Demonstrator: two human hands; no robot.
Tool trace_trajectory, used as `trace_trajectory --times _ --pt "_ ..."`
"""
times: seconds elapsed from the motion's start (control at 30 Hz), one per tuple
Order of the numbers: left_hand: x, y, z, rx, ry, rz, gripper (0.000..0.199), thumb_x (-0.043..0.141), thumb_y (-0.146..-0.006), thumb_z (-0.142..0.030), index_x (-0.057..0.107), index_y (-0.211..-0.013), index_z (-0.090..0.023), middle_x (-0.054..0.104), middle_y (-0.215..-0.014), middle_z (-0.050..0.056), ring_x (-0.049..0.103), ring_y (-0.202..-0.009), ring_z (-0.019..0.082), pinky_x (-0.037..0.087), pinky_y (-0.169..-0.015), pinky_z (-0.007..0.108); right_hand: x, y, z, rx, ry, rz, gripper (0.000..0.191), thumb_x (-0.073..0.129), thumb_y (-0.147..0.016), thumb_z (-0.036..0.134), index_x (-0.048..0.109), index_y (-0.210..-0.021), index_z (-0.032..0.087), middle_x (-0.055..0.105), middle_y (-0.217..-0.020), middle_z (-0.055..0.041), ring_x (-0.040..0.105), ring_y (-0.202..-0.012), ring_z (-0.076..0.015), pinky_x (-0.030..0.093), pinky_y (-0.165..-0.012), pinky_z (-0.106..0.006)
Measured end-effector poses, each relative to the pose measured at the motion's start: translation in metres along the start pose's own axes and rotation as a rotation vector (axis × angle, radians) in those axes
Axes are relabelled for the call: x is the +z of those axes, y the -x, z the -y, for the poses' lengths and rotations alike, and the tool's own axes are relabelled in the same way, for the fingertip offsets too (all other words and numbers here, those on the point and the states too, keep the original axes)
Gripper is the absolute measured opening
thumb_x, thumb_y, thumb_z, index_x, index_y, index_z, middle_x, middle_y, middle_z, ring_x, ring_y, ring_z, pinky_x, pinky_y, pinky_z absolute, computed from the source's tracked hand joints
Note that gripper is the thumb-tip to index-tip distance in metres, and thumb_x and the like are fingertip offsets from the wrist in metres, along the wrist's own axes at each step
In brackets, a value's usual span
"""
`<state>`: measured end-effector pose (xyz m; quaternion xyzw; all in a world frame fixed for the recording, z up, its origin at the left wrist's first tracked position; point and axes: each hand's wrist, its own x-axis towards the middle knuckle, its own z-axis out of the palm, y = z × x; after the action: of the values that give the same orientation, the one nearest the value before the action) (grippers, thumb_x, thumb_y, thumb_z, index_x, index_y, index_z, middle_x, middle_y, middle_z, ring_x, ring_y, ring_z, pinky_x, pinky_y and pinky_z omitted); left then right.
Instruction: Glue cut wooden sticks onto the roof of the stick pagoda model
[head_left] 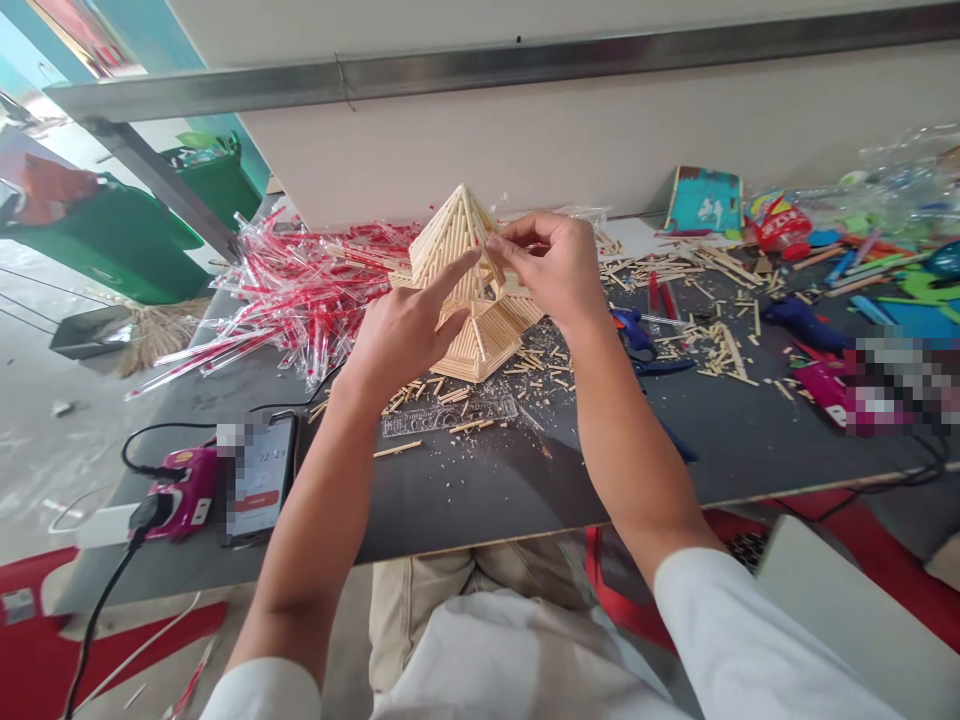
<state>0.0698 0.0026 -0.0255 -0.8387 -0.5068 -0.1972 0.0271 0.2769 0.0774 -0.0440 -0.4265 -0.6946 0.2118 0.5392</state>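
A pointed model built of pale wooden sticks (450,235) stands upright on the dark table, with a wider tiered base below its roof. My left hand (409,325) is at the model's left front, index finger stretched toward the roof and thumb apart from it, with nothing visible in it. At the roof's right side is my right hand (551,260), thumb and index finger pinched together near an edge of sticks. What lies between those fingertips is too small to make out. Short stick pieces (547,370) and a clear ruler (450,415) lie in front of the model.
Red-and-clear plastic wrappers (300,290) are heaped left of the model. A phone (259,480) and a purple power strip (184,490) with cables sit front left. Blue pliers or tool handles (634,330) and another purple strip (832,390) lie right.
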Motion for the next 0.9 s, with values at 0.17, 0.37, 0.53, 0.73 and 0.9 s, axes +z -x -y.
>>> trace_trajectory --times 0.17,0.37,0.53,0.73,0.9 --pt "0.001 0.001 0.0 -0.008 0.026 0.001 0.061 0.048 -0.102 -0.038 0.04 -0.161 -0.026 0.071 -0.076 0.005 0.053 -0.057 0.017 0.046 -0.068 0.033 -0.027 0.0 -0.008 0.044 0.019 0.168 0.048 0.075 -0.084 0.067 0.077 -0.088 0.02 0.073 -0.078 -0.0068 0.064 -0.068 -0.019 0.056 -0.064 -0.039" --pt "0.0 0.0 0.0 0.003 0.003 0.0 0.062 0.048 -0.102 -0.039 0.039 -0.161 -0.025 0.07 -0.075 0.004 0.053 -0.056 0.016 0.044 -0.064 0.032 -0.035 0.004 -0.011 0.062 -0.024 0.315 0.041 0.085 -0.08 0.054 0.077 -0.102 0.021 0.073 -0.083 -0.0038 0.064 -0.069 -0.0162 0.054 -0.06 -0.034" --pt "0.001 0.001 0.0 0.015 -0.006 -0.007 0.061 0.048 -0.102 -0.039 0.04 -0.161 -0.024 0.071 -0.076 0.005 0.053 -0.056 0.016 0.043 -0.063 0.031 -0.032 0.005 -0.008 0.09 -0.105 0.356 0.034 0.084 -0.082 0.045 0.075 -0.103 0.02 0.072 -0.078 -0.0017 0.062 -0.061 -0.014 0.054 -0.058 -0.033" --pt "0.0 0.0 -0.001 -0.007 0.012 0.014 0.062 0.047 -0.102 -0.038 0.039 -0.162 -0.025 0.071 -0.076 0.005 0.053 -0.058 0.018 0.045 -0.067 0.033 -0.034 0.006 -0.003 0.152 -0.129 0.415 0.037 0.081 -0.082 0.047 0.073 -0.109 0.022 0.073 -0.08 -0.0016 0.062 -0.061 -0.0139 0.049 -0.051 -0.03" --pt "0.0 0.0 -0.001 -0.006 0.025 0.007 0.062 0.048 -0.101 -0.038 0.04 -0.161 -0.025 0.07 -0.074 0.004 0.053 -0.056 0.017 0.045 -0.069 0.033 -0.034 0.008 -0.005 0.196 -0.124 0.428 0.04 0.08 -0.084 0.052 0.071 -0.113 0.025 0.074 -0.08 -0.0012 0.063 -0.063 -0.0149 0.047 -0.048 -0.029"
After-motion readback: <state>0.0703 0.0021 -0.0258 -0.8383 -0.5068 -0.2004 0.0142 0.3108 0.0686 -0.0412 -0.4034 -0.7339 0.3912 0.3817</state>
